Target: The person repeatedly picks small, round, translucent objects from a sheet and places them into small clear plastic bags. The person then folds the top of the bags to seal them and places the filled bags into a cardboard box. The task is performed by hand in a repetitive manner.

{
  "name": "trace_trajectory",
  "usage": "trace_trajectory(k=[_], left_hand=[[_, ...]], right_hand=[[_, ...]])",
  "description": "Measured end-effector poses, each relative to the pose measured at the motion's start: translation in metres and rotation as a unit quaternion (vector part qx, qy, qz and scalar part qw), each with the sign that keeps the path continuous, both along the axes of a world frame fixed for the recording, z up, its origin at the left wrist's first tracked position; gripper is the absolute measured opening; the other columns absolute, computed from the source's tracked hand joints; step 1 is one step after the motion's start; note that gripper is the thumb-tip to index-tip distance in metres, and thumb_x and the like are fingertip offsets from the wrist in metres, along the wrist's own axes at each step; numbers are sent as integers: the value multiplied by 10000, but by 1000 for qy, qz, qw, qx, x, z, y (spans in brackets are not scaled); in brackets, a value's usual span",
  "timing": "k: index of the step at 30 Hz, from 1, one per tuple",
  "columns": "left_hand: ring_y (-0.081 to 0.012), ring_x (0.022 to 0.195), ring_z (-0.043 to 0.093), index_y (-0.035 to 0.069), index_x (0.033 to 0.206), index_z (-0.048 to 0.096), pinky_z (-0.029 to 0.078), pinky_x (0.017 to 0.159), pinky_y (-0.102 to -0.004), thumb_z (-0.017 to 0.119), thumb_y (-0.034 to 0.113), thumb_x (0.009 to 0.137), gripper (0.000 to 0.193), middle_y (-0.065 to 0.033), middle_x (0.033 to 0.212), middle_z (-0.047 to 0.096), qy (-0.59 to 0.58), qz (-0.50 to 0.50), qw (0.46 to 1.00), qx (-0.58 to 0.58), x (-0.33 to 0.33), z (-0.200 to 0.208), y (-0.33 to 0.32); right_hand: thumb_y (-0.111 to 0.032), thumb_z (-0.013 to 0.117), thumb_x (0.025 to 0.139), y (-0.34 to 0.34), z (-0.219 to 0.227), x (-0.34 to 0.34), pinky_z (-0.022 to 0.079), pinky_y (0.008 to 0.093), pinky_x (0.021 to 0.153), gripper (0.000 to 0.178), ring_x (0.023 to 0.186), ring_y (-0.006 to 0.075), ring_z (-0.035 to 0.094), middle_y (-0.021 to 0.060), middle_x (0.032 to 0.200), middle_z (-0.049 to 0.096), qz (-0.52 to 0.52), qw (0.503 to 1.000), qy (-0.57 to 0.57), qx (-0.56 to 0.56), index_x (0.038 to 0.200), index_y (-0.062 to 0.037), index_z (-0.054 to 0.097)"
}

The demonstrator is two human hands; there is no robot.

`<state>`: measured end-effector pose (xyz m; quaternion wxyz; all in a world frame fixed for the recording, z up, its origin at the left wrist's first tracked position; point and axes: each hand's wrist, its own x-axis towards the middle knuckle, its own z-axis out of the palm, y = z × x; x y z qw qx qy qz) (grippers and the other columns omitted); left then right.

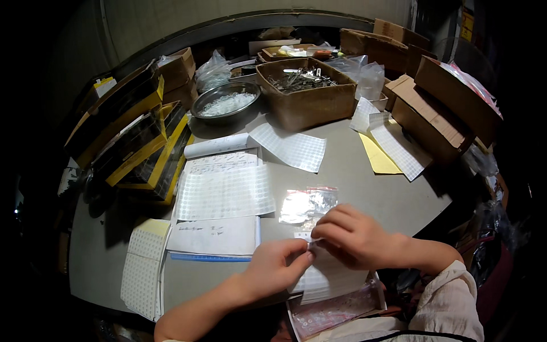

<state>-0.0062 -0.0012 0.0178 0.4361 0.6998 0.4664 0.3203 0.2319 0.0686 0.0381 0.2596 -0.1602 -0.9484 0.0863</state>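
Near the front edge of the table, my left hand (279, 263) and my right hand (356, 238) meet fingertip to fingertip. The left thumb and forefinger are pinched together. My right fingers are curled in against them, and whatever sits between the fingertips is too small to make out. Under both hands lies a white sheet of small round stickers (325, 279), partly covered by them. A small white strip with dark marks (302, 235) shows just beyond the fingertips. Clear zip bags (307, 204) with a red seal line lie right behind the hands.
A shallow box (336, 316) with pinkish plastic is at my front. Left are papers (213, 235), a sticker sheet (225, 191) and a sticker booklet (142, 268). Behind stand a metal bowl (200, 114) of clear pieces and a cardboard box (310, 108) of metal parts. Boxes crowd both sides.
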Motion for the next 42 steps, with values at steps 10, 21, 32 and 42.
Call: trace_trajectory(k=[10,21,32,42], left_hand=[[-308,683,641,26,1001,749,505,599,-393,761,25,835,166,-126,786,670,88,-18,952,291,4,-6,-4],[-256,698,682,-2,982,766,520,622,-348,787,62,874,127,-149,823,718,16,17,987,161,5,-5,-8],[-182,727,696,-12,999,765,534,648,-318,764,155,930,180,-135,870,758,16,49,996,78,0,-3,0],[-246,652,655,10,951,754,492,587,-363,771,161,908,158,-142,809,707,15,44,989,139,3,-5,-4]], right_hand=[[-53,769,888,4,13,5,523,387,809,217,928,311,621,102,981,652,-14,998,-24,-59,1077,-54,663],[-49,784,769,-5,-15,8,541,404,696,259,846,306,617,109,936,633,-32,999,2,34,1000,-58,665],[-125,747,902,83,0,7,526,346,672,162,713,206,642,115,823,678,-127,939,-15,-319,1016,-12,721],[-277,788,906,113,0,17,548,425,732,301,815,337,729,177,864,736,-230,924,-273,-137,964,5,698]])
